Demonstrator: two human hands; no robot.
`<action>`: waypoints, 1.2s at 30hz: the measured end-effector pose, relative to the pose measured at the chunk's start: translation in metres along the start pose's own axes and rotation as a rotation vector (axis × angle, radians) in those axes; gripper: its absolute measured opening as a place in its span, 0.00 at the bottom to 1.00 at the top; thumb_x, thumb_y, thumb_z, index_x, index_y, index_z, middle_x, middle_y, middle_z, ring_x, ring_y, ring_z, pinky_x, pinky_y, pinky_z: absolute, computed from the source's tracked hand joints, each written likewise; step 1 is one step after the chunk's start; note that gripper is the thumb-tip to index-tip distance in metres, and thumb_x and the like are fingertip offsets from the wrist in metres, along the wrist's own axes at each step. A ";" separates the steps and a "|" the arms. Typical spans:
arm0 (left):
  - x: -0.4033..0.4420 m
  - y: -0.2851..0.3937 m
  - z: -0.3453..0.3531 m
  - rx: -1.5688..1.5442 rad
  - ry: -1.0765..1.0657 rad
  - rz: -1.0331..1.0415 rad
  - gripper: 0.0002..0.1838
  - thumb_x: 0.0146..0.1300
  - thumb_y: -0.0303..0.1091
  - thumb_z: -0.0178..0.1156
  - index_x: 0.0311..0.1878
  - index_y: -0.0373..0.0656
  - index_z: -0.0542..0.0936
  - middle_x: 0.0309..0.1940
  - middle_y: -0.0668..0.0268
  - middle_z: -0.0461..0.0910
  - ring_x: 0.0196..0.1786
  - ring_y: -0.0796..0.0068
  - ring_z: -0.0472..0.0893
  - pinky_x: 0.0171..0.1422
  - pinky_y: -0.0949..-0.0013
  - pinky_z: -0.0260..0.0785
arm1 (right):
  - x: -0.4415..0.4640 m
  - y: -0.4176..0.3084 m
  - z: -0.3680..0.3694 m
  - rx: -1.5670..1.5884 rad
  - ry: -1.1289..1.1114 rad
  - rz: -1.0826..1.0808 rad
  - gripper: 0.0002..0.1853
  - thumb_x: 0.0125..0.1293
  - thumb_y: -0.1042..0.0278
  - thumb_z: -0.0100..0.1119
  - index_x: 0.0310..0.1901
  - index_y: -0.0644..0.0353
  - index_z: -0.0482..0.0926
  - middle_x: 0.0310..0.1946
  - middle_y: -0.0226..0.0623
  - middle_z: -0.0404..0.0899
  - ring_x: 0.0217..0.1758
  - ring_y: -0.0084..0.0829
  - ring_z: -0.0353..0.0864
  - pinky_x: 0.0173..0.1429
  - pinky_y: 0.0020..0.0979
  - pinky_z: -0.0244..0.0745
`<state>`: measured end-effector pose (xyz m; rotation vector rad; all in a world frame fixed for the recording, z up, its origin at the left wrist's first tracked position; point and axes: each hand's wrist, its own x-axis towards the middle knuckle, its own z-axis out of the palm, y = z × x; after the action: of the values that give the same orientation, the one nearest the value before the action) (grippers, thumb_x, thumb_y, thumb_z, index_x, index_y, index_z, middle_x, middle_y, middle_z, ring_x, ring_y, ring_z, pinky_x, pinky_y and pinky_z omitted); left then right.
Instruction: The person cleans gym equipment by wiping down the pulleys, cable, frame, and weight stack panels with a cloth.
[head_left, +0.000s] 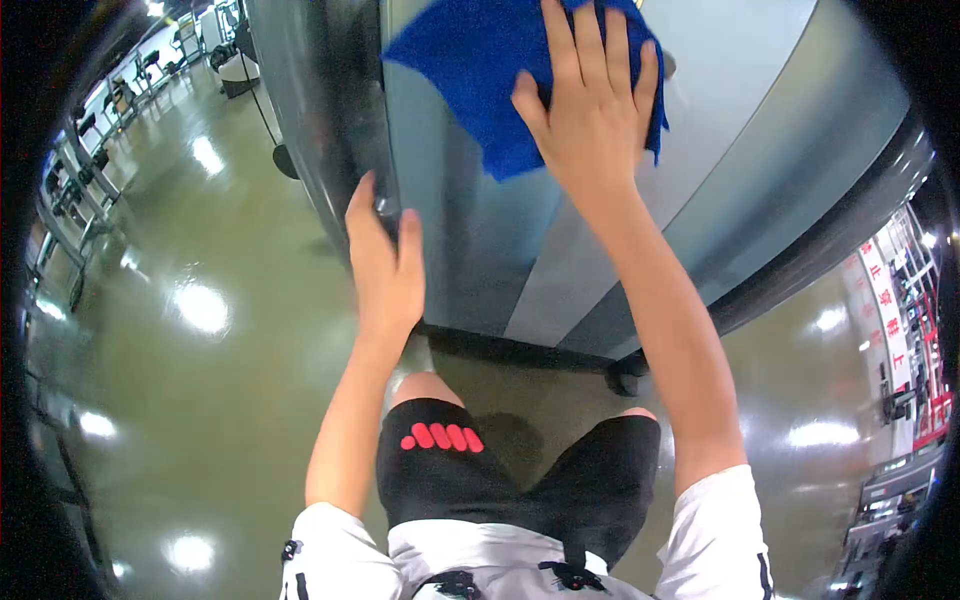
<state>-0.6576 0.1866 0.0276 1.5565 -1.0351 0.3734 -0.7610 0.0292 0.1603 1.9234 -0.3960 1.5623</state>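
Note:
My right hand (595, 110) lies flat with its fingers spread on a blue cloth (470, 70), pressing it against the upper part of a grey metallic panel (470, 230). The cloth hangs out to the left and below the hand with jagged, pointed corners. Lower and to the left, my left hand (385, 260) is at the dark rounded edge (345, 130) beside the panel, thumb and fingers apart, with nothing in it.
A shiny greenish floor (240, 360) surrounds the grey unit. Gym-like equipment (80, 200) stands far left. At the right are a sign with red characters (885, 310) and racks. A castor-like dark foot (625, 378) shows under the unit, near my knees.

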 end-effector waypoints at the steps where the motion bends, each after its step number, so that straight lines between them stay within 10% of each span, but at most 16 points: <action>1: -0.005 -0.004 -0.008 -0.182 0.050 -0.151 0.28 0.67 0.33 0.49 0.66 0.31 0.56 0.64 0.43 0.60 0.67 0.49 0.62 0.69 0.57 0.54 | 0.016 -0.014 -0.018 0.034 -0.225 0.061 0.32 0.62 0.56 0.49 0.68 0.57 0.59 0.64 0.42 0.62 0.70 0.44 0.56 0.72 0.50 0.44; 20: -0.082 -0.052 0.020 -0.703 -0.098 -0.830 0.22 0.71 0.41 0.46 0.63 0.40 0.63 0.52 0.62 0.72 0.52 0.72 0.74 0.55 0.70 0.64 | -0.180 -0.087 0.040 0.297 -0.562 -0.250 0.30 0.52 0.58 0.60 0.60 0.44 0.70 0.59 0.25 0.68 0.58 0.25 0.67 0.58 0.50 0.63; 26: -0.137 -0.084 0.068 -0.895 0.004 -1.087 0.26 0.68 0.46 0.49 0.65 0.44 0.62 0.62 0.67 0.63 0.63 0.71 0.64 0.63 0.65 0.58 | -0.288 -0.109 0.046 0.294 -0.900 -0.377 0.33 0.56 0.57 0.58 0.65 0.49 0.63 0.62 0.23 0.64 0.60 0.24 0.65 0.62 0.39 0.63; 28: -0.159 -0.091 0.084 -1.134 0.042 -1.321 0.23 0.68 0.46 0.46 0.61 0.44 0.64 0.57 0.66 0.68 0.58 0.69 0.69 0.65 0.60 0.58 | -0.335 -0.106 0.045 0.727 -1.034 -0.152 0.32 0.61 0.74 0.47 0.68 0.43 0.56 0.66 0.30 0.62 0.68 0.32 0.62 0.70 0.38 0.58; 32: -0.208 -0.086 0.108 -0.967 -0.285 -1.552 0.24 0.67 0.48 0.47 0.59 0.43 0.65 0.57 0.63 0.69 0.57 0.65 0.70 0.63 0.58 0.61 | -0.346 -0.074 -0.001 0.586 -1.749 -0.150 0.31 0.64 0.76 0.42 0.70 0.47 0.54 0.72 0.25 0.51 0.72 0.30 0.56 0.74 0.36 0.52; 36: -0.250 -0.066 0.113 -0.686 -0.633 -1.612 0.24 0.64 0.46 0.51 0.59 0.43 0.67 0.54 0.61 0.72 0.51 0.67 0.73 0.57 0.61 0.66 | -0.387 0.005 -0.059 0.475 -1.635 -0.150 0.32 0.63 0.79 0.38 0.69 0.46 0.54 0.68 0.32 0.60 0.67 0.36 0.65 0.69 0.35 0.61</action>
<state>-0.7797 0.1808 -0.2270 1.3758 -0.0166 -1.4772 -0.9075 0.0047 -0.2017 3.1152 -0.4776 -0.4010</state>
